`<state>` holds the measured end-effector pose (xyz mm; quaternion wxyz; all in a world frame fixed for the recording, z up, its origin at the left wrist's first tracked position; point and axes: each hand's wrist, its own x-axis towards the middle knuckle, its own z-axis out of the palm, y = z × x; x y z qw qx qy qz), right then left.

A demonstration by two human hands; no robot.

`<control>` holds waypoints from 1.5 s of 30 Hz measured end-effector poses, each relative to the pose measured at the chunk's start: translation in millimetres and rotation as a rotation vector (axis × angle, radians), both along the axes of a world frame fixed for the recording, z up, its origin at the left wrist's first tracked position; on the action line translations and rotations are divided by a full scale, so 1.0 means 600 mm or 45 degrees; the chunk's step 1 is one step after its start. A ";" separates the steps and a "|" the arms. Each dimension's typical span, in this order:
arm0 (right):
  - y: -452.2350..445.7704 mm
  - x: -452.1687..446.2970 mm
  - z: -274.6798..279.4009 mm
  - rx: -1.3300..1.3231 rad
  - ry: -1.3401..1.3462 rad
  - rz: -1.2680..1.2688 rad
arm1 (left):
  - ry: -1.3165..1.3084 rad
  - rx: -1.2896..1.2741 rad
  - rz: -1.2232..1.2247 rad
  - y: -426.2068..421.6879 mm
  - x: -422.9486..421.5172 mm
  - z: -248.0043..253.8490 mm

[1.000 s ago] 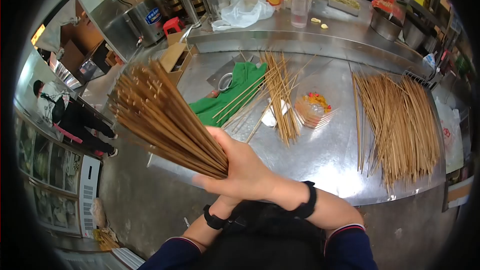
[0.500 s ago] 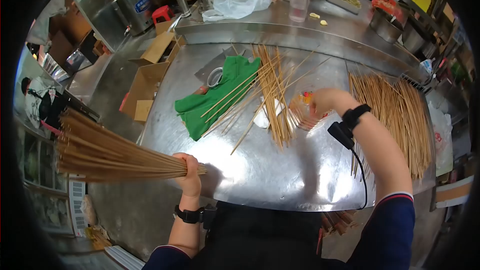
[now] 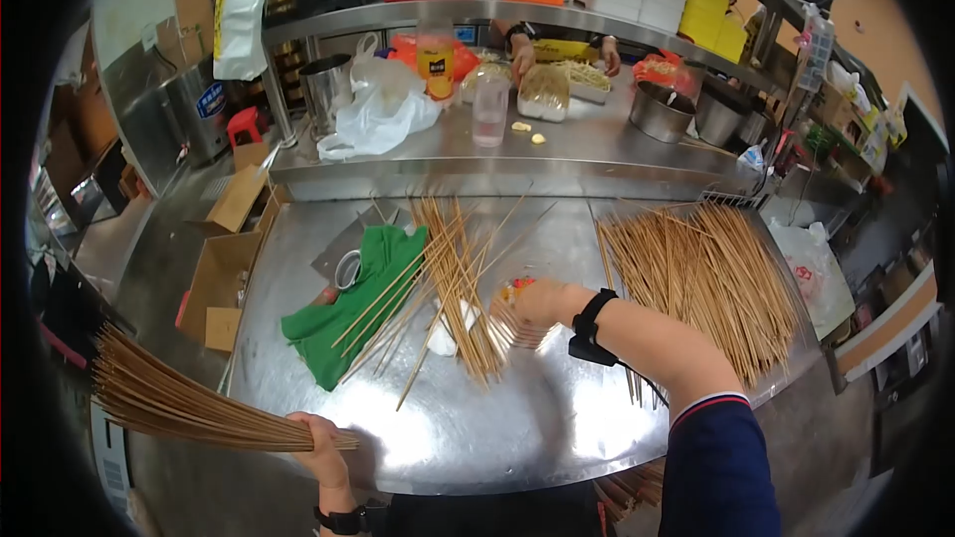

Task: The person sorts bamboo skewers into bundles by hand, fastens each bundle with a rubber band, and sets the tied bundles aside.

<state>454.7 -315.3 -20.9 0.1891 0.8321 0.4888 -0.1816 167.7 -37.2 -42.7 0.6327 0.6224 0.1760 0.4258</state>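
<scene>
At lower left, my left hand [image 3: 321, 444] is wrapped round one end of a thick bundle of bamboo skewers [image 3: 189, 397], which fans out to the left past the table's edge. Over the middle of the table is my right hand [image 3: 537, 304], its fingers smeared by motion. Small red and orange bits [image 3: 517, 284] show beside those fingers, too blurred to name. Left of this hand, loose skewers [image 3: 460, 278] lie crossed over a white crumpled piece [image 3: 444, 338] and partly over a green cloth [image 3: 363, 303]. A large pile of skewers [image 3: 696, 288] covers the table's right side.
The steel table [image 3: 418, 452] meets a raised ledge at the back. On that ledge are a plastic bag [image 3: 383, 99], a clear cup [image 3: 488, 111] and metal pots [image 3: 662, 111]. Another person's hands [image 3: 523, 58] are behind it. A cardboard box [image 3: 221, 268] stands left.
The view has tilted up and shifted right, bringing the shelf and another person's hands into sight. My left hand still grips the bundle; my right hand stays by the colourful bits.
</scene>
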 end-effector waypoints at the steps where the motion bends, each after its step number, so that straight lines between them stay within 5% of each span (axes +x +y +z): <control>1: -0.001 -0.001 0.011 0.006 -0.012 -0.006 | 0.016 -0.017 0.004 -0.001 0.000 0.002; 4: -0.007 -0.005 0.035 0.046 0.109 -0.089 | 0.035 -0.034 -0.003 -0.003 0.001 0.000; 6: -0.010 0.004 0.049 0.032 0.254 -0.414 | 0.030 -0.062 0.011 -0.004 0.003 0.002; 12: -0.036 0.003 0.061 0.603 0.195 -0.451 | 0.005 -0.102 -0.012 -0.007 0.006 0.009; 16: -0.033 -0.009 0.086 0.536 0.224 -0.487 | 0.015 -0.050 -0.022 -0.005 0.005 0.004; 22: -0.026 -0.039 0.098 0.595 -0.086 -0.514 | -0.012 -0.066 0.007 -0.004 0.005 0.006; 24: -0.026 -0.041 0.090 0.943 -0.163 -0.595 | 0.043 -0.011 0.017 -0.007 0.005 0.007; 28: -0.027 -0.040 0.079 0.759 -0.178 -0.679 | 0.085 -0.057 0.029 -0.006 0.005 0.012; 33: -0.042 -0.038 0.097 0.996 -0.026 -0.933 | -0.003 -0.062 0.037 -0.012 0.002 0.018; 45: -0.057 -0.011 0.063 0.810 0.073 -0.889 | -0.007 -0.024 -0.024 0.000 0.001 0.001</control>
